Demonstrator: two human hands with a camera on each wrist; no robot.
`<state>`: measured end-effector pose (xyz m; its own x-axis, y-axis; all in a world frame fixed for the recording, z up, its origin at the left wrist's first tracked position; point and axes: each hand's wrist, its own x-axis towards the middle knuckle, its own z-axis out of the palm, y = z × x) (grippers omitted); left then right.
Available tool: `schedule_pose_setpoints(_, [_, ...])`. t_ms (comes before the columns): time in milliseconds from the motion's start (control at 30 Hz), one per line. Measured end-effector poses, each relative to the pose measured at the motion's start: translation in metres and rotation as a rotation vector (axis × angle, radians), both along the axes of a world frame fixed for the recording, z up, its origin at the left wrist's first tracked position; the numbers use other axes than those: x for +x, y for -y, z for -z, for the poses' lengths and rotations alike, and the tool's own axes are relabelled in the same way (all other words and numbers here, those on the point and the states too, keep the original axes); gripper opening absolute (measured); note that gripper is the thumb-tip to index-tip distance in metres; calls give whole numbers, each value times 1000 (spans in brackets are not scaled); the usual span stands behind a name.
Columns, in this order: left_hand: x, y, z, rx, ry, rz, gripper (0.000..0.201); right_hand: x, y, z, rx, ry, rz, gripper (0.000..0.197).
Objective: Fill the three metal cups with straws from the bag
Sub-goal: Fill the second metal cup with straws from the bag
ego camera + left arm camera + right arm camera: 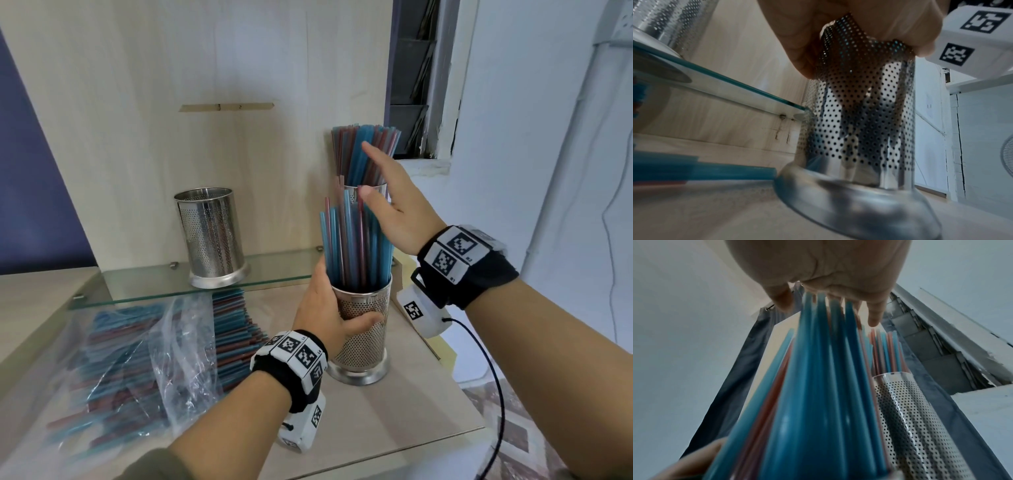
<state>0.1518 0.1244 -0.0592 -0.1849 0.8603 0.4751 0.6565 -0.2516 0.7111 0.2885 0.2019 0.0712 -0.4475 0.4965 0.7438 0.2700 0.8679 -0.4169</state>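
A perforated metal cup (363,339) stands on the wooden counter, and my left hand (329,308) grips its upper wall. Blue and red straws (352,246) stand in it. My right hand (387,202) is open, its straight fingers against the right side of those straws (818,369). Behind it a second metal cup (376,189), packed with straws (363,150), stands on the glass shelf. An empty third cup (212,236) sits on the shelf to the left. In the left wrist view my fingers wrap the near cup (859,121).
A clear plastic bag (144,359) of blue and red straws lies on the counter at the left, partly under the glass shelf (144,284). A wooden back panel (171,102) rises behind. The counter's edge (472,428) runs at the right, with a black cable (493,370) hanging there.
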Motion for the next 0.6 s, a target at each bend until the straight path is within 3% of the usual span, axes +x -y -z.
schedule_pose_setpoints(133, [0, 1, -3, 6, -1, 15, 115, -7, 1, -4, 230, 262, 113, 90])
schedule_pose_setpoints(233, [-2, 1, -3, -2, -6, 24, 116, -8, -9, -2, 261, 311, 177, 72])
schedule_pose_setpoints(367, [-3, 1, -2, -23, -11, 23, 115, -3, -14, 5, 79, 116, 143, 36])
schedule_pose_setpoints(467, [-4, 1, -1, -27, -11, 27, 114, -5, -16, 9, 30, 6, 77, 44])
schedule_pose_setpoints(533, [-5, 1, -1, -24, -12, 25, 114, -7, -16, 10, 26, 12, 3, 55])
schedule_pose_setpoints(600, [-5, 1, -2, -18, -13, 25, 115, -9, -15, 10, 82, 71, -18, 54])
